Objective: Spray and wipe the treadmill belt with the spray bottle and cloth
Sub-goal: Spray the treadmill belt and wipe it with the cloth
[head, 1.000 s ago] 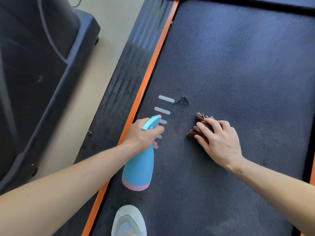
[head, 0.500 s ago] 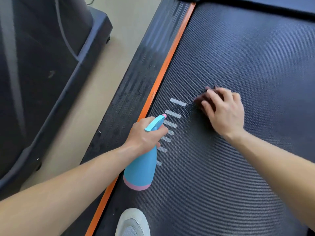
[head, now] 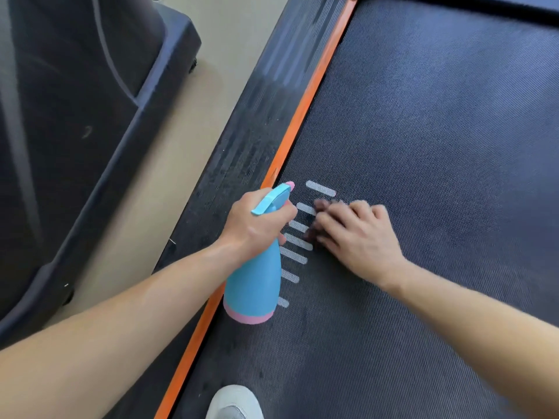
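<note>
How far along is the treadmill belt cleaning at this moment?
Done: I cannot tell; no wet patch shows on the black textured treadmill belt. In hand: the right hand presses a dark brown cloth over the white stripe markings, while the left hand holds the blue spray bottle with the pink base. Left: most of the belt looks dry and probably unwiped.

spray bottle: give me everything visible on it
The bottle is smooth blue, plastic by the look, with a pink base band, a lighter blue trigger head and a pink nozzle tip. It tilts, nozzle pointing up the belt, base toward the camera. The left hand wraps its neck; nothing else visibly touches it.
</note>
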Motion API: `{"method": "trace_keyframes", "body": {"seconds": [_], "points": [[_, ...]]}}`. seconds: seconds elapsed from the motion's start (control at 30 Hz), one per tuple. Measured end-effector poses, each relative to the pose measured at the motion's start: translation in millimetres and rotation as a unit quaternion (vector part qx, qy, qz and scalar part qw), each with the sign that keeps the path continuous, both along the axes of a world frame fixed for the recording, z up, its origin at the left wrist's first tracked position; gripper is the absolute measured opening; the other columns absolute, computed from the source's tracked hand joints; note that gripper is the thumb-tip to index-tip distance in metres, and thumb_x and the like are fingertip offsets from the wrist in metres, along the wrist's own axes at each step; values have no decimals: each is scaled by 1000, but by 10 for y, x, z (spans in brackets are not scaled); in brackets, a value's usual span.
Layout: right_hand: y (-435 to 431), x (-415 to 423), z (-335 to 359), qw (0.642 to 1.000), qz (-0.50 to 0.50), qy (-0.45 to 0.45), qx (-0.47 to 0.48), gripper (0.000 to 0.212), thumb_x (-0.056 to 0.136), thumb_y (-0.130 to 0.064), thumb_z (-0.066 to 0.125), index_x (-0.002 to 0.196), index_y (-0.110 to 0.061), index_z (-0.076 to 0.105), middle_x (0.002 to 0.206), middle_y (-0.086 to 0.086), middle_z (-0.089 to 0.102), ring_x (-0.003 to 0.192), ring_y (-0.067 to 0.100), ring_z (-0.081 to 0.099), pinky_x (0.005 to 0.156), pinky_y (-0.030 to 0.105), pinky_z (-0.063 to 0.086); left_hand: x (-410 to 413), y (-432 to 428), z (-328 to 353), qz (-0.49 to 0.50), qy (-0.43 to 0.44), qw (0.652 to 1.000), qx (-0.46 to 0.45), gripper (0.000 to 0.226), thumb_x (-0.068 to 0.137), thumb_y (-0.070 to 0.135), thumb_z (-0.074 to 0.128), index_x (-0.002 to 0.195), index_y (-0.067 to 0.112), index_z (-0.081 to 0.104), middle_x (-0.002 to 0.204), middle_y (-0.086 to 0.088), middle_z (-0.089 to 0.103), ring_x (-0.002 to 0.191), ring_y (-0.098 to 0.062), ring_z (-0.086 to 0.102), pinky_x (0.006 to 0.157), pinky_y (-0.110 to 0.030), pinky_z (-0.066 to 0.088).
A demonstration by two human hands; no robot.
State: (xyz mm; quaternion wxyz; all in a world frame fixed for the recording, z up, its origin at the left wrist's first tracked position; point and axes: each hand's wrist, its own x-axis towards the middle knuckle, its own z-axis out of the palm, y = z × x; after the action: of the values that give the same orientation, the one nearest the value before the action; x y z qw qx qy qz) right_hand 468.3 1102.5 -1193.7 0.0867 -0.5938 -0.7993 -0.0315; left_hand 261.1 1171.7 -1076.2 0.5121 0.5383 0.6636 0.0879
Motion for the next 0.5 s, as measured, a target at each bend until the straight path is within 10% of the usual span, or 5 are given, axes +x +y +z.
{"method": "trace_keyframes", "body": {"seconds": [0.2, 0.5], "points": [[1298, 518, 46, 970, -237, 47, -30, 40, 97, -55, 51, 118, -24, 64, 126, 11, 56, 112, 43, 49, 81, 52, 48, -76, 20, -34, -21, 5, 1000, -1, 8, 95, 30, 70, 90, 23, 73, 99, 21, 66, 59, -18, 76, 73, -29, 53], [-108, -316, -36, 997, 68, 37, -3, 39, 101, -51, 48, 118, -20, 65, 118, 4, 65, 88, 34, 54, 69, 44, 42, -206, 27, -37, 1, -9, 1000, -6, 11, 95, 27, 71, 87, 36, 71, 102, 32, 66, 57, -16, 75, 71, -26, 50]]}}
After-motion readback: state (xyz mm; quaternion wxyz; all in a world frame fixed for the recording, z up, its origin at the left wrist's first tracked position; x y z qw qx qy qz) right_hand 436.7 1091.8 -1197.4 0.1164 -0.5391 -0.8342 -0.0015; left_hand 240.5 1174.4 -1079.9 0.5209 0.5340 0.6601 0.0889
